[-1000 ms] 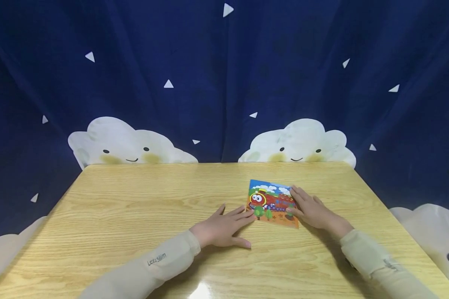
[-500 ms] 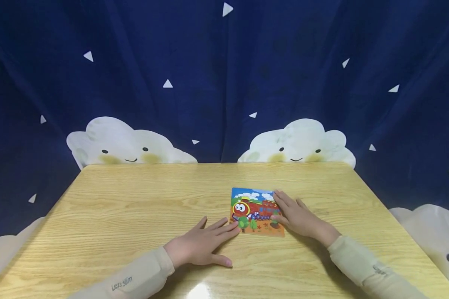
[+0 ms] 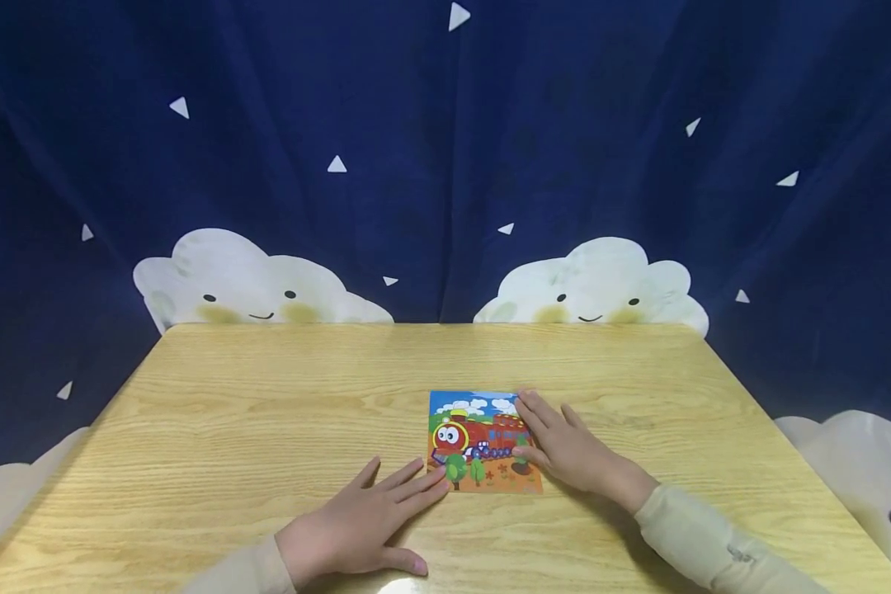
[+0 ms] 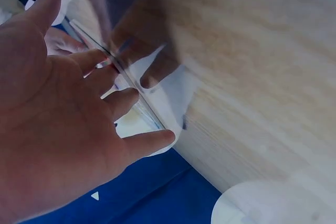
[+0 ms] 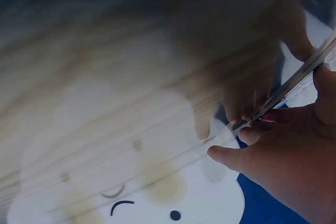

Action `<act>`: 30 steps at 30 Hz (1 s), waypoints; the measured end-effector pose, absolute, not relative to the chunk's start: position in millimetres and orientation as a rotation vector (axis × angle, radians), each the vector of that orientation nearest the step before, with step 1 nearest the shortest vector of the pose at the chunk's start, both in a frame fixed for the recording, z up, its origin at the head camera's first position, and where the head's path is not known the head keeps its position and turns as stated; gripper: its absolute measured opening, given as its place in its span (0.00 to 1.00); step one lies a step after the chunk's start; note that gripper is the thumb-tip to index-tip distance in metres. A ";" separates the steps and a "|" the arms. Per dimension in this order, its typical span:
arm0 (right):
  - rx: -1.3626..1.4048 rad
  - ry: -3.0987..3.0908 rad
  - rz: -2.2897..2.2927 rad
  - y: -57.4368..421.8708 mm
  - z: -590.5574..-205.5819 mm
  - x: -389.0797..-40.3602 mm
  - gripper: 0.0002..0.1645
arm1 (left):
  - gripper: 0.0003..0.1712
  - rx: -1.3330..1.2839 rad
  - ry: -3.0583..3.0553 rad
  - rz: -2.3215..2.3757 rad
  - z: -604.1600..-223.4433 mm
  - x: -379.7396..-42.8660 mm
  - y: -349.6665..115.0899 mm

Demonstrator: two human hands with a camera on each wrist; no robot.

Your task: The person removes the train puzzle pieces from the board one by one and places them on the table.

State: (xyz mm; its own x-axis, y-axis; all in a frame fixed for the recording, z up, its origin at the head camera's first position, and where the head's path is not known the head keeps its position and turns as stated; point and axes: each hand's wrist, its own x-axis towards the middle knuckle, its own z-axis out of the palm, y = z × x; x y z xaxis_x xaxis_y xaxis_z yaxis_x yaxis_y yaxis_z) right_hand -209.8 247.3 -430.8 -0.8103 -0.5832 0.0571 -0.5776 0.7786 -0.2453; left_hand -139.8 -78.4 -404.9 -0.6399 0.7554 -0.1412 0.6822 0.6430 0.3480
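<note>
A square picture board (image 3: 481,429) with a red cartoon train, trees and clouds lies flat near the middle of the table. My left hand (image 3: 356,524) is spread at its lower left, and the fingertips touch that corner. At the opposite side, my right hand (image 3: 582,454) rests with straight fingers along the right edge, its thumb lying over the picture. The left wrist view shows the board's thin edge (image 4: 122,72) beside the fingers of the left hand (image 4: 68,108). In the right wrist view, the right hand (image 5: 294,150) lies against the board's edge (image 5: 294,80).
The wooden table (image 3: 267,404) has a glossy surface that reflects both hands. A dark blue curtain (image 3: 416,124) with white triangles and smiling clouds hangs along the table's back edge and sides.
The board has slid left and toward the person, turning a little so it sits straighter. Both hands have moved along with it, keeping contact at its sides.
</note>
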 end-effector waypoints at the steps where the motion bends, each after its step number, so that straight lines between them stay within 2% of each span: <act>1: -0.968 2.940 -0.395 245.7 -431.0 -208.9 0.43 | 0.51 1.153 2.586 0.384 -404.3 -137.9 -79.7; 11: -1.053 2.923 -0.385 228.1 -433.2 -200.5 0.44 | 0.52 1.250 2.662 0.214 -409.8 -121.6 -96.5; 17: -1.078 2.931 -0.360 219.7 -433.4 -194.6 0.43 | 0.49 1.304 2.652 0.190 -409.8 -117.9 -105.1; 30: -1.115 2.954 -0.342 216.0 -437.3 -185.0 0.43 | 0.46 1.300 2.636 0.092 -408.8 -114.3 -110.3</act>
